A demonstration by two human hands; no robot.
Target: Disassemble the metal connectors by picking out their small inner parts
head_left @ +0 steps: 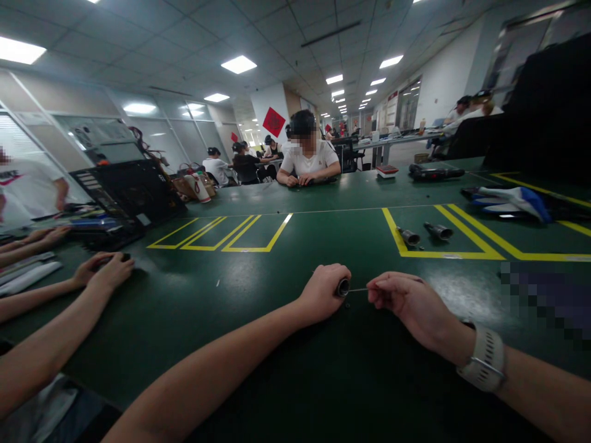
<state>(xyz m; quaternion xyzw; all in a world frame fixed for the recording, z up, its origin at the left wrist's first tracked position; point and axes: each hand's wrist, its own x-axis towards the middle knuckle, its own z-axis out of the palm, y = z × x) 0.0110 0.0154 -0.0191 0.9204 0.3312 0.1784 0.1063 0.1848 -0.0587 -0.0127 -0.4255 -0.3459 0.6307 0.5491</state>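
Note:
My left hand rests on the green table, fist closed around a small dark cylinder whose round end faces right. My right hand, with a pale watch band on its wrist, pinches a thin metal pin or wire at the cylinder's open end. Both hands sit close together near the table's front middle. Most of the cylinder is hidden inside my fist.
Two more dark cylinders lie inside a yellow-taped box at the right. A co-worker's arms reach in from the left by a black case. A person sits across the table. White and blue items lie far right.

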